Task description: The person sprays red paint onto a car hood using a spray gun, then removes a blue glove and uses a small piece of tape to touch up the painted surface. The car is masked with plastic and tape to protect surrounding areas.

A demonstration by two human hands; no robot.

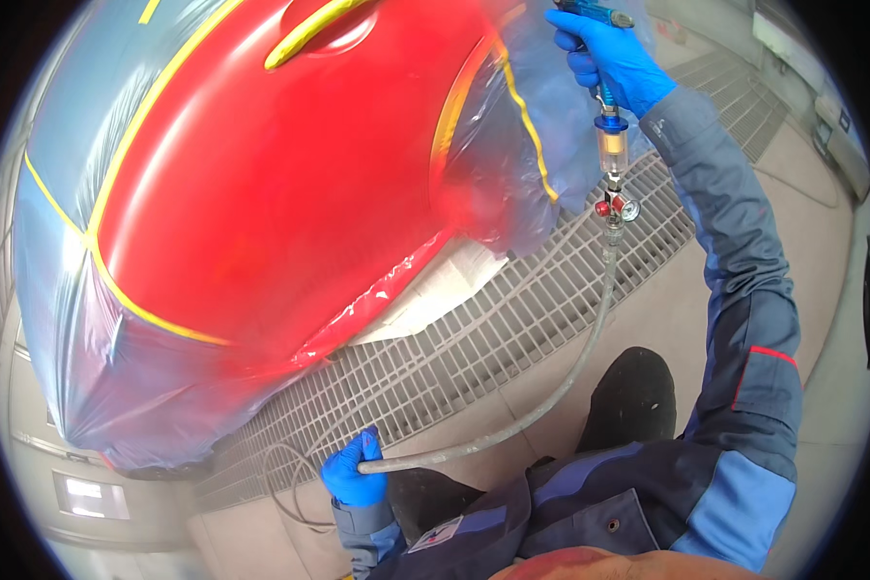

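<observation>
1. Step in hand, as judged: spray coating of the red car body panel (290,203), which stands left of centre, framed by yellow masking tape (162,324) and translucent masking film (77,367).
2. Right hand (626,66): blue-gloved, fingers wrapped around the spray gun (604,14) at the upper edge of view, right of the panel. Gun partly cut off; whether the trigger is pulled cannot be told.
3. Left hand (354,474): blue-gloved, closed around the grey air hose (561,382), low in view, holding it off the floor grating (464,353).
4. Next move, as judged, calls for an even stand-off between gun and panel, with the hose kept clear of the wet surface.
5. Count: gloved hands, two; spray gun, one; held hose, one; inline air filter (612,145), one; pressure gauge (630,210), one, below the filter; yellow-covered door handle (317,32), one; pale masking paper sheet (445,292), one visible, under the panel's lower edge. Separate tape strips could not be counted reliably.
</observation>
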